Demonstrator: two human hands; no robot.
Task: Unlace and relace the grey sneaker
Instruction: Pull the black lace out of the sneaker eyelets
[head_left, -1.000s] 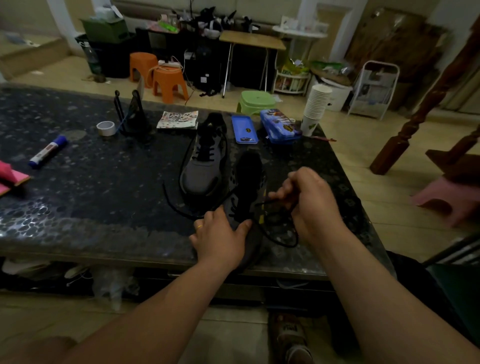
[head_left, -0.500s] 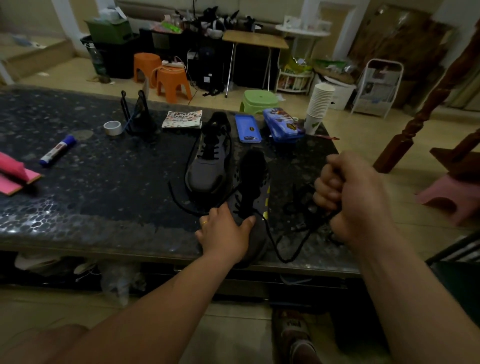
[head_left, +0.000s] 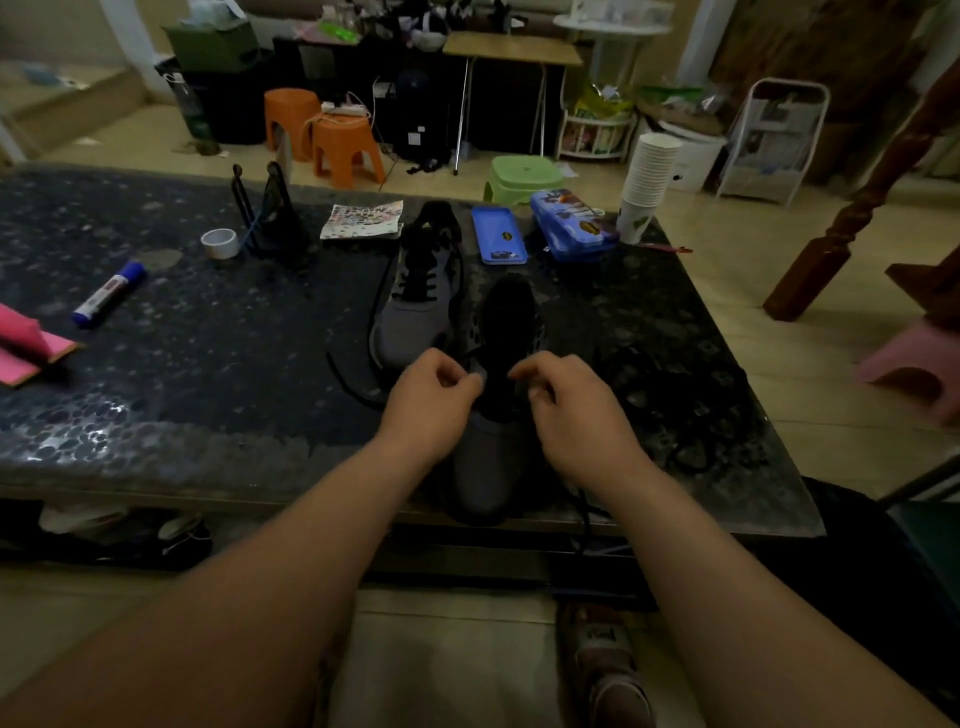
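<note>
At the bottom of the frame one sandalled foot (head_left: 608, 670) stands on the floor, and two bare forearms reach up to the dark table (head_left: 208, 364). At its near edge, centre frame, lies the grey sneaker (head_left: 483, 467), toe towards the viewer, its eyelets bare. The left hand (head_left: 431, 395) pinches the left edge of the opening and the right hand (head_left: 566, 400) pinches the right edge, the two hands apart with the black tongue between them. One loose black lace (head_left: 675, 415) lies heaped on the table just right of the right hand. Just behind and to the left sits a second sneaker (head_left: 415, 301), laced. At centre left lie one marker (head_left: 106, 294) and one tape roll (head_left: 220, 242). Along the far edge stand two blue cases (head_left: 498, 242) and one stack of cups (head_left: 647, 182). On the floor beyond are two orange stools (head_left: 345, 148) and one green stool (head_left: 522, 179).
</note>
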